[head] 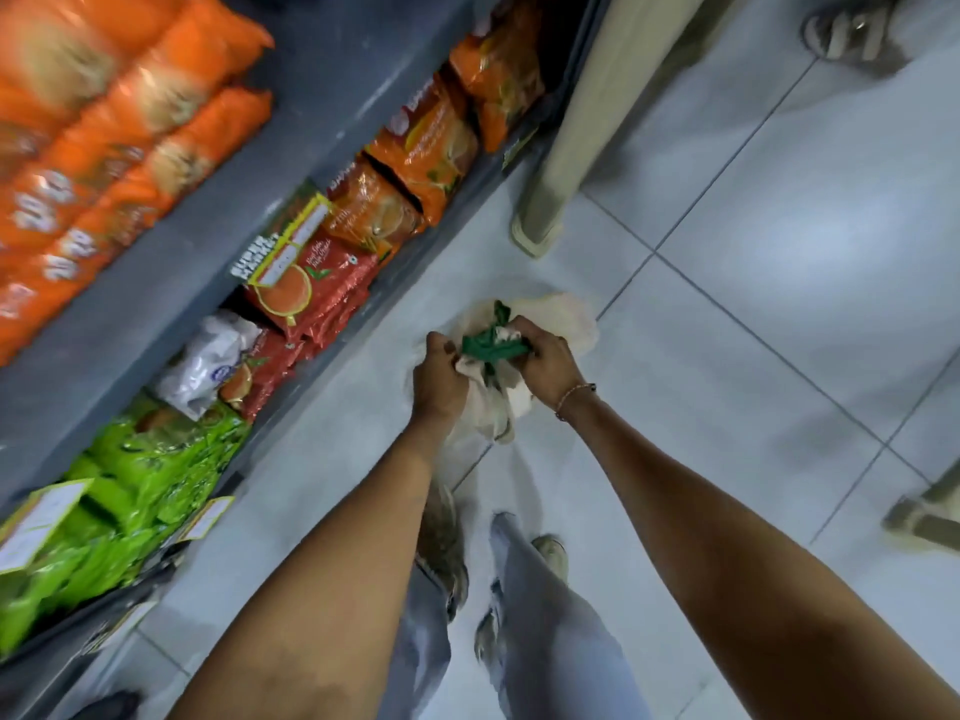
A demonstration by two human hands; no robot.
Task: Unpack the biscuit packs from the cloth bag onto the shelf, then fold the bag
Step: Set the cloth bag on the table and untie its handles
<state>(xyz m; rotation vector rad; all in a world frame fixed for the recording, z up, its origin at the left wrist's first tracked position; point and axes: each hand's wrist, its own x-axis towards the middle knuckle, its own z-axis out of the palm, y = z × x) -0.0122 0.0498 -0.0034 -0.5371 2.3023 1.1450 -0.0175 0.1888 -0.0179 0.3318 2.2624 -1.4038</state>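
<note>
A cream cloth bag with green handles hangs bunched above the white floor, in the middle of the head view. My left hand grips the bag's left side. My right hand is closed on the green handles and the bag's top. What the bag holds is hidden. The grey shelf runs along the left, with orange biscuit packs and red packs on its lower level.
Green packs and a white plastic pack fill the lower shelf nearer me. A beige post stands at the shelf's far end. Another person's sandalled feet show at the right edge. My own legs are below the bag.
</note>
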